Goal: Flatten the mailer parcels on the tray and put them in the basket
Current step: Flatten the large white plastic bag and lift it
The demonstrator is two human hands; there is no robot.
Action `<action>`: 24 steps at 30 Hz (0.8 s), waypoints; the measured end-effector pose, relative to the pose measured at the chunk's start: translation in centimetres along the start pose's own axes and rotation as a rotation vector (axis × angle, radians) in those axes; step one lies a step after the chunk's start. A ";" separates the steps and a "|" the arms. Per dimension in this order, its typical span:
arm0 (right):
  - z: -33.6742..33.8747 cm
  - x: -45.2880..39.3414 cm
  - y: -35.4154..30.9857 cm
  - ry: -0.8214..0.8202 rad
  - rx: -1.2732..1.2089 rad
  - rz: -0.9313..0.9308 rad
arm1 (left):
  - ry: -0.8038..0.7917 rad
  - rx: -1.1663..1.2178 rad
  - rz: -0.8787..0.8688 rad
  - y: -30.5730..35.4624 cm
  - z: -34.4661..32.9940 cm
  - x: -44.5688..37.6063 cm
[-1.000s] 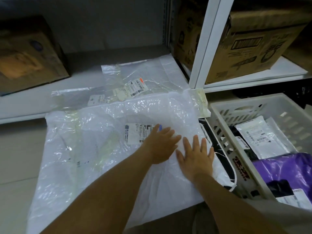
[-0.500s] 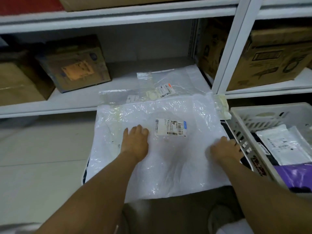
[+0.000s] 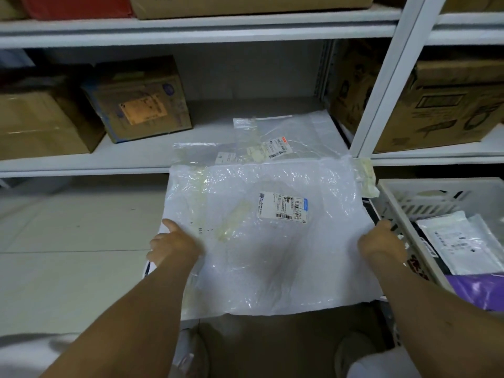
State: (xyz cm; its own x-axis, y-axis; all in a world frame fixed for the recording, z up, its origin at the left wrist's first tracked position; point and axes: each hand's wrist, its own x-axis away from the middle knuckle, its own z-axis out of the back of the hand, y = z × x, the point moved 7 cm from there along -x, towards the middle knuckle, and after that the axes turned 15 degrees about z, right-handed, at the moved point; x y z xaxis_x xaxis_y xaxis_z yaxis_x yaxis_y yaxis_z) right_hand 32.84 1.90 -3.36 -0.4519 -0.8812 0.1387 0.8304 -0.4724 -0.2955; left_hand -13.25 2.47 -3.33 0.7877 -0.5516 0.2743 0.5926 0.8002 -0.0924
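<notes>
White metal shelving [image 3: 191, 31] fills the background, with brown cardboard boxes [image 3: 136, 99] on its lower shelf and pale floor tiles [image 3: 68, 241] beneath. A large white mailer [image 3: 259, 255] lies spread in front of the person, over a tray that shows only as a dark edge at its sides. Half a second ago the left hand lay flat near the mailer's middle and the right hand rested at its right border; both have since moved outward to opposite edges. The left hand [image 3: 174, 244] grips the left edge, thumb on top and fingers curled under the plastic. The right hand [image 3: 381, 244] holds the right edge, its fingers bent over and mostly hidden, so how they pinch cannot be told. The mailer looks crinkled and glossy, fairly flat, with a printed barcode label [image 3: 283, 207] above its centre. Two more clear mailers [image 3: 272, 137] lie behind it on the shelf. At right, a grey slatted basket [image 3: 409, 197] holds white and purple parcels [image 3: 458, 241].
</notes>
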 end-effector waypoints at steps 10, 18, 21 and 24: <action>3.0 1.6 -3.7 -0.059 0.370 0.146 | -0.184 0.030 0.122 -2.7 -1.6 -1.9; 4.8 3.8 -7.0 0.080 0.317 0.252 | -0.139 0.155 0.022 -2.5 0.9 0.3; 5.4 5.2 -9.7 0.114 0.327 0.354 | -0.079 0.223 -0.002 -1.8 2.6 2.4; 6.2 6.9 -12.1 0.152 0.337 0.449 | -0.006 0.254 -0.074 -1.1 4.6 4.6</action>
State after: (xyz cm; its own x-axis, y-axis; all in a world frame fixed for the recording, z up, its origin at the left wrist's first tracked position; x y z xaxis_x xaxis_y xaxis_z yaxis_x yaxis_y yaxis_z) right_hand 21.68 1.40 7.05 -0.0530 -0.9958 -0.0749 0.9981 -0.0551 0.0261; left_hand -11.06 0.09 2.44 0.7423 -0.6099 0.2775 0.5865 0.7917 0.1710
